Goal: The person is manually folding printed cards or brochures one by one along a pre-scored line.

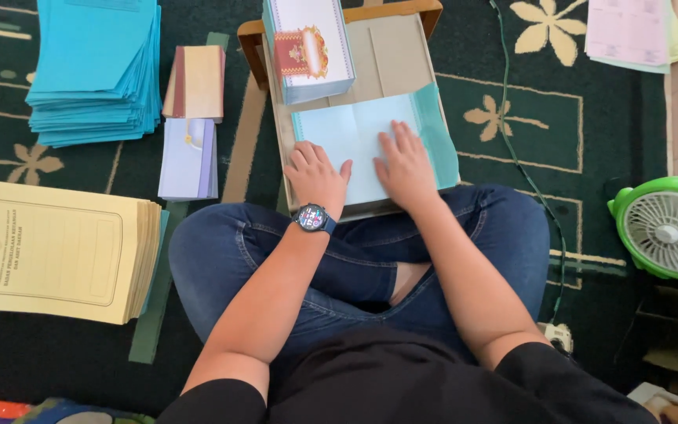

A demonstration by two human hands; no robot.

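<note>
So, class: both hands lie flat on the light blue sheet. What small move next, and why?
Probably slide the right hand outward to press the crease: the light blue sheet lies folded on the small table, and the left hand pins it.

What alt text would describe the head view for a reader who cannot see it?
Both hands, left hand and right hand, press flat on a light blue sheet lying on a small wooden table over crossed legs. Paper stacks lie on the carpet at left, a green fan at right.
</note>
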